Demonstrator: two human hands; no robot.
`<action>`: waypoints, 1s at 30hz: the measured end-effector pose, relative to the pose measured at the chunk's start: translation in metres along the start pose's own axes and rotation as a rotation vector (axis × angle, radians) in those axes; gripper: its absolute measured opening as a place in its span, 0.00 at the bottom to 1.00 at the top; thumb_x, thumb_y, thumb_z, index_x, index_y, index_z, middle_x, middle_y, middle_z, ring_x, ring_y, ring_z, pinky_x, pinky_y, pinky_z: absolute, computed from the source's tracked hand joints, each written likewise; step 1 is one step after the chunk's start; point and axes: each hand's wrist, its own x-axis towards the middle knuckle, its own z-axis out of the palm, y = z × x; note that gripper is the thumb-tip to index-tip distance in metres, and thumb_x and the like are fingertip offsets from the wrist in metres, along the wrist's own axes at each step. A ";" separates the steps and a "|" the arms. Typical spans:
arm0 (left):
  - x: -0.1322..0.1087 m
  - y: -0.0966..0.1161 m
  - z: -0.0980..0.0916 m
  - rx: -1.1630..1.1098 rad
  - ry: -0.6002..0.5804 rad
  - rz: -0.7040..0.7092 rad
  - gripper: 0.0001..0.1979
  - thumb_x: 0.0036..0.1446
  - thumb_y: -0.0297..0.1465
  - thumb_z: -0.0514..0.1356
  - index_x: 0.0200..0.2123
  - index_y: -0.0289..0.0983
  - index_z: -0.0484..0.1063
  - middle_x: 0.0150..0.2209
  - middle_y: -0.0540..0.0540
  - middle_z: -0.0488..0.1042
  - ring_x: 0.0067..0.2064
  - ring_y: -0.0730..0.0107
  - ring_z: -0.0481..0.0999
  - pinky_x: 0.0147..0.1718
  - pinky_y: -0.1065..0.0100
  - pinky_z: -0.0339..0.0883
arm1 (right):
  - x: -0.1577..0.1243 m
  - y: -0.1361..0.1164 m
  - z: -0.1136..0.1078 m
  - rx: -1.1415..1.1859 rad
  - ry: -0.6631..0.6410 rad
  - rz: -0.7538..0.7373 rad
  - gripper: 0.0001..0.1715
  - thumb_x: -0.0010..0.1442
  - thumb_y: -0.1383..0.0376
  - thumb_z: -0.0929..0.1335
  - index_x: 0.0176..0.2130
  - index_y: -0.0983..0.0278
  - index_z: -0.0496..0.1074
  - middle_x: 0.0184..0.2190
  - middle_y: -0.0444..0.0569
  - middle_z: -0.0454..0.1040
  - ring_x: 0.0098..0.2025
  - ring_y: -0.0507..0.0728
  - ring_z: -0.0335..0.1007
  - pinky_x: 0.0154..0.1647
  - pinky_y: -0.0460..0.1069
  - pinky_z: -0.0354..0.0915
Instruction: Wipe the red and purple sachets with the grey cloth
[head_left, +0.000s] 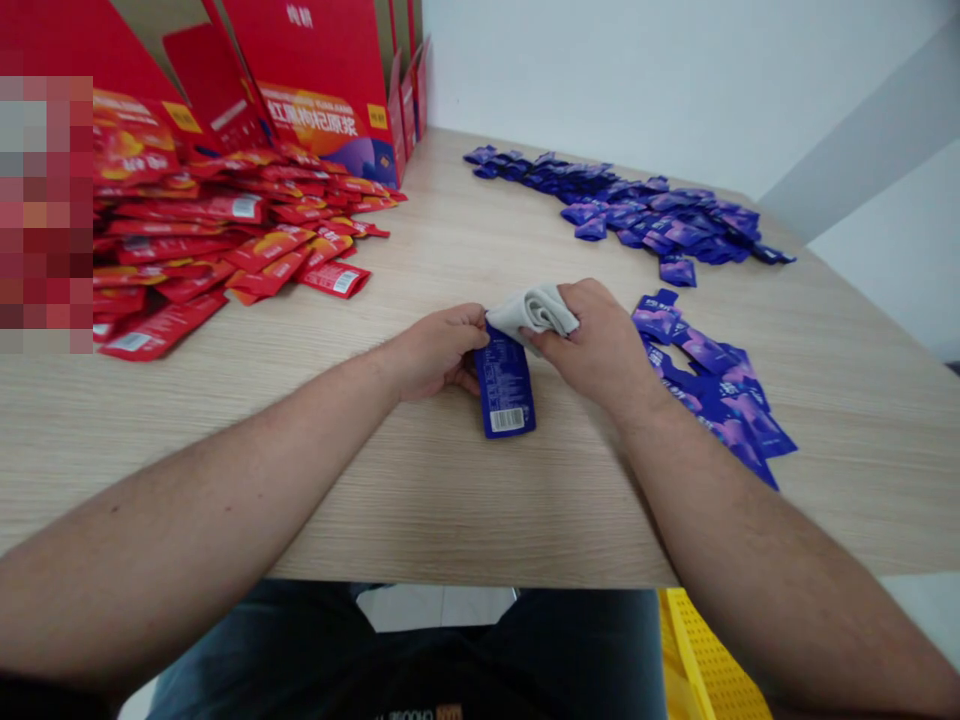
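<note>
Between my hands hangs a blue pouch, its printed back with a white barcode label facing me. My left hand pinches the pouch by its upper left edge. A folded pale grey cloth is gripped in my right hand and touches the top of the pouch, hiding that end. Just beyond my right wrist, several blue pouches lie loosely spread on the table, partly covered by my forearm.
A heap of red pouches fills the back left, before upright red cartons. A long pile of blue pouches lies along the back right of the wooden table. A yellow perforated basket stands below the front edge.
</note>
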 end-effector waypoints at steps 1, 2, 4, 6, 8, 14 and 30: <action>0.000 0.000 0.000 0.008 -0.016 0.002 0.07 0.50 0.21 0.57 0.32 0.38 0.66 0.25 0.49 0.70 0.25 0.66 0.72 0.21 0.66 0.72 | 0.001 0.001 0.004 -0.014 0.039 0.020 0.04 0.60 0.64 0.71 0.38 0.61 0.74 0.36 0.52 0.76 0.45 0.65 0.70 0.46 0.56 0.65; 0.000 -0.001 0.000 0.010 -0.020 0.004 0.07 0.50 0.21 0.57 0.32 0.38 0.66 0.25 0.49 0.69 0.25 0.66 0.72 0.21 0.67 0.72 | 0.001 0.002 0.008 -0.018 0.058 0.029 0.04 0.60 0.64 0.71 0.37 0.61 0.74 0.36 0.53 0.76 0.45 0.65 0.69 0.46 0.56 0.65; 0.001 -0.002 0.000 -0.010 0.012 0.007 0.07 0.50 0.21 0.57 0.32 0.38 0.66 0.25 0.50 0.69 0.25 0.67 0.71 0.21 0.68 0.70 | 0.001 0.003 0.013 -0.012 0.032 0.011 0.04 0.60 0.64 0.71 0.36 0.61 0.73 0.35 0.52 0.76 0.43 0.64 0.69 0.45 0.56 0.65; 0.003 -0.003 0.001 -0.052 0.087 0.024 0.08 0.50 0.20 0.56 0.31 0.38 0.65 0.24 0.51 0.67 0.24 0.70 0.69 0.21 0.71 0.67 | 0.000 0.002 0.014 -0.011 0.007 -0.026 0.03 0.59 0.65 0.71 0.35 0.61 0.72 0.34 0.51 0.75 0.42 0.63 0.68 0.44 0.55 0.65; 0.006 -0.004 0.002 -0.082 0.189 0.054 0.08 0.50 0.20 0.57 0.29 0.38 0.64 0.22 0.52 0.65 0.22 0.73 0.66 0.21 0.74 0.62 | -0.002 -0.001 0.012 -0.016 0.001 -0.073 0.02 0.59 0.66 0.70 0.34 0.61 0.72 0.33 0.50 0.74 0.42 0.63 0.68 0.44 0.55 0.65; 0.013 -0.005 0.003 -0.140 0.399 0.127 0.08 0.51 0.19 0.56 0.28 0.38 0.63 0.22 0.53 0.63 0.22 0.74 0.63 0.21 0.73 0.58 | -0.012 -0.016 0.006 0.029 -0.064 -0.205 0.11 0.55 0.71 0.70 0.41 0.64 0.76 0.37 0.51 0.72 0.43 0.61 0.68 0.43 0.53 0.66; 0.024 0.007 -0.031 -0.100 0.610 0.417 0.07 0.56 0.23 0.54 0.30 0.40 0.61 0.24 0.54 0.59 0.23 0.73 0.61 0.21 0.74 0.58 | -0.017 -0.021 0.014 0.144 -0.395 -0.229 0.13 0.57 0.74 0.68 0.43 0.65 0.76 0.38 0.51 0.72 0.45 0.60 0.69 0.49 0.54 0.67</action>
